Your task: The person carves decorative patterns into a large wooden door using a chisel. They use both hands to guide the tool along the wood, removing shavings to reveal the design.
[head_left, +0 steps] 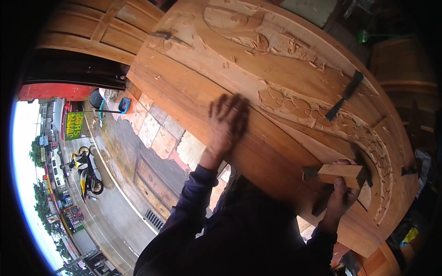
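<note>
A large wooden panel (202,87) with carved leaf and scale patterns spreads out in front of me. My left hand (228,120) lies on its smooth near strip, palm down with the fingers apart, slightly blurred. At the right, my right hand (341,195) grips a rectangular wooden block (340,174) over the panel, thumb on the near side and fingertips behind. Dark flat tools lie close around the block, partly hidden by it and the hand. Farther up, a dark chisel (344,95) rests across the carving.
Wood chips (294,45) are scattered over the carved recesses. Another thin chisel (161,35) lies at the panel's far left end. A panelled wooden door (99,23) stands at the upper left. Beyond the tiled floor (161,138), a yellow and black motorcycle (86,175) is on the street.
</note>
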`<act>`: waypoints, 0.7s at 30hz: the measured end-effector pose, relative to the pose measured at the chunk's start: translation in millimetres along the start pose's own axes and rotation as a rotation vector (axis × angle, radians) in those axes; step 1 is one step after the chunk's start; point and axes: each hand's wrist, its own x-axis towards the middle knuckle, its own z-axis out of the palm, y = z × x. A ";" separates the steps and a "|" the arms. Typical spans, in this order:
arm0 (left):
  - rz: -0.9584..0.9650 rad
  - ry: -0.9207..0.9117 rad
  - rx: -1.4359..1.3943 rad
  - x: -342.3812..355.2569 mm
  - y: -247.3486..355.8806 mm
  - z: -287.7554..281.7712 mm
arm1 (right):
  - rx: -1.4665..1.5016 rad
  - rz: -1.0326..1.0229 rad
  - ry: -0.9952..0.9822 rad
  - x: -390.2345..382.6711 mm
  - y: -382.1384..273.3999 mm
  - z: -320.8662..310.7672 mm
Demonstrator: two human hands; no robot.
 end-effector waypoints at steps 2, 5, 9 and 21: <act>-0.039 0.041 0.066 3.0 -17.3 -1.0 | -0.010 0.039 0.020 -5.1 -0.7 -0.3; 0.052 0.020 -0.033 5.1 -10.7 -1.9 | -0.093 0.047 0.018 -8.1 1.5 -8.8; 0.026 -0.083 0.022 -12.7 14.5 -2.4 | -0.056 0.001 -0.009 -9.7 0.3 -5.0; -0.571 0.266 0.252 12.7 -152.3 7.9 | -0.127 0.013 -0.040 -30.9 -10.2 0.3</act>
